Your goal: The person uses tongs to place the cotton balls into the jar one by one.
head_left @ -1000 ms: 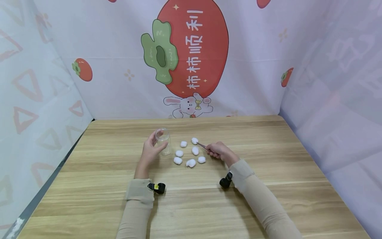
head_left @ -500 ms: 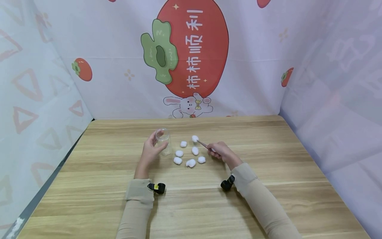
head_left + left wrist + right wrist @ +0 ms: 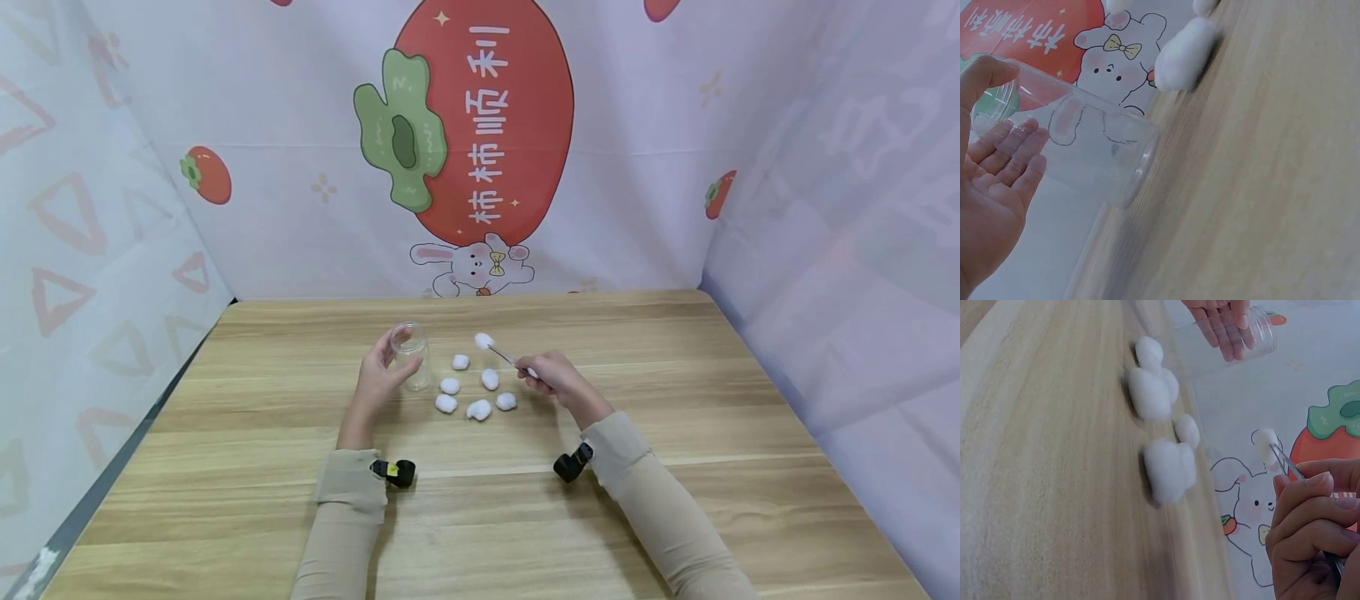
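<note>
My left hand holds a clear, open-topped jar upright on the table, thumb on one side near the neck and fingers round the other. Nothing shows inside the jar in the left wrist view. In my right hand is a pair of metal tweezers, gripped between thumb and fingers. Their tips pinch a white cotton ball, which is raised off the table in the right wrist view. The jar mouth lies to the left of this cotton ball in the head view.
Several other cotton balls lie loosely grouped on the wooden table between the two hands, right of the jar. A printed cloth backdrop stands along the table's far edge, with more cloth at both sides.
The tweezers have lifted the far cotton ball from the table and carried it slightly up and to the left. My left hand and the jar have stayed in place.
</note>
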Available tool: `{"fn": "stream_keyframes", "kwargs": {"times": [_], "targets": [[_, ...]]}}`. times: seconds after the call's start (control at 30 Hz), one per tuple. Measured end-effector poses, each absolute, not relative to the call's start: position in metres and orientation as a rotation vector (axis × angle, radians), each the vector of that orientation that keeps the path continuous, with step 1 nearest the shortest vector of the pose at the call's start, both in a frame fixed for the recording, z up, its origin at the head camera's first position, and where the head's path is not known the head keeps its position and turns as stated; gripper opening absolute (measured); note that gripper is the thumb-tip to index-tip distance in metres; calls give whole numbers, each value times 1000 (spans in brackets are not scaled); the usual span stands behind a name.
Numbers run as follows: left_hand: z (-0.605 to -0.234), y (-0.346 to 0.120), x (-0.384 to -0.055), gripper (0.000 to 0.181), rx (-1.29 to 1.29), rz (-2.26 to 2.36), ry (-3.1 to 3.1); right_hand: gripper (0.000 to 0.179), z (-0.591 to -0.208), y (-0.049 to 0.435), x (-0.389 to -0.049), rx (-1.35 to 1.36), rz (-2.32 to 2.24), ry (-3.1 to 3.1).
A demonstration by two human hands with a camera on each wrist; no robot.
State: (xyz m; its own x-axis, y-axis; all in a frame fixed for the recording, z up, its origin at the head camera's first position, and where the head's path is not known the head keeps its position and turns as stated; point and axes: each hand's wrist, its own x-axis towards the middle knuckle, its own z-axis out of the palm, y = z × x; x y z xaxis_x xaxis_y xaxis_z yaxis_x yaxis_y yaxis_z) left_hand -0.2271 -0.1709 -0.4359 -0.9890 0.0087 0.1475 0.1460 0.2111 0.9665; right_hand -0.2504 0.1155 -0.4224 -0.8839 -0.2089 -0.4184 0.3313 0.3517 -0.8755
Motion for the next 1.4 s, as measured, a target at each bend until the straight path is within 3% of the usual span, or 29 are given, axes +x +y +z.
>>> {"fn": "stream_keyframes", "kwargs": {"times": [0.2,0.93,1.17,1.4], "targets": [[-421,-167,-218,60,-157,-1887,-2370,25,-408,110,-244,79,-1549,2182],[-421,-166,-217,61,-178,-1921,-2366,22,-379,89,-236,-78,-1590,2161],[-447,-172,-233,64,-181,-1942,-2331,22,-375,82,-238,-89,-1588,2164],[-447,-172,-233,64,-190,-1906,-2336,23,-371,71,-239,-109,-1595,2156]]}}
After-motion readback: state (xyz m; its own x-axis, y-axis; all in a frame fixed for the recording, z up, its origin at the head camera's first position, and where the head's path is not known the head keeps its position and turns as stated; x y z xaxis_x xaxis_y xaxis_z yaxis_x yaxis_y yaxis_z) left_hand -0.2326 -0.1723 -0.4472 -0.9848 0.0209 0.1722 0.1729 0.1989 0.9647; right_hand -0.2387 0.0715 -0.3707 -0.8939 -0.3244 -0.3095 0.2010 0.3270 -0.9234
